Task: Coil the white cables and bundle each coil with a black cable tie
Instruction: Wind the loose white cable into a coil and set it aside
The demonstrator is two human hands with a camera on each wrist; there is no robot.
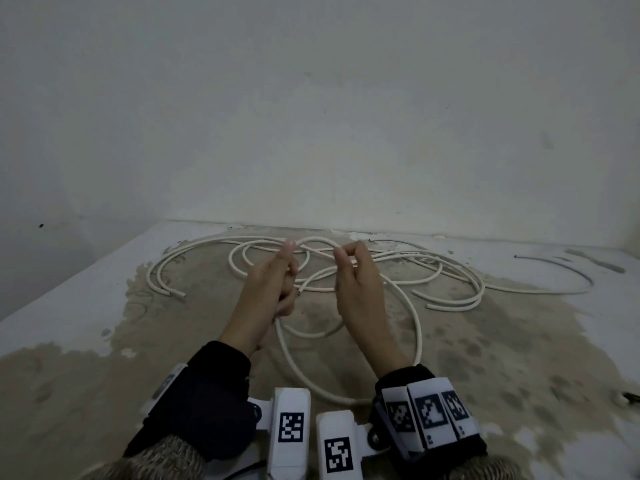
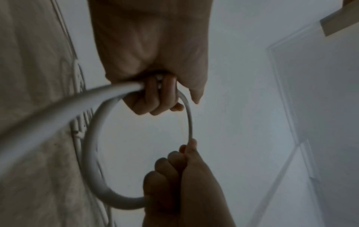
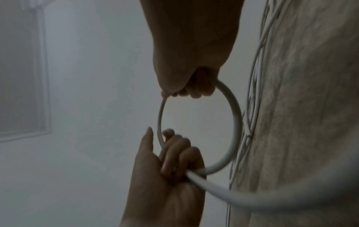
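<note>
Both hands grip one white cable [image 1: 412, 317]: left hand [image 1: 273, 285] holds the first loop, right hand [image 1: 356, 289] pinches it; next, another loop.

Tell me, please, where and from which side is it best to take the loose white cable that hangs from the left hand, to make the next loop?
Probably the slack arc just below the right hand, taken from above. It hangs free of the table there, apart from the tangled cables, while the left hand grips the coil.
</note>
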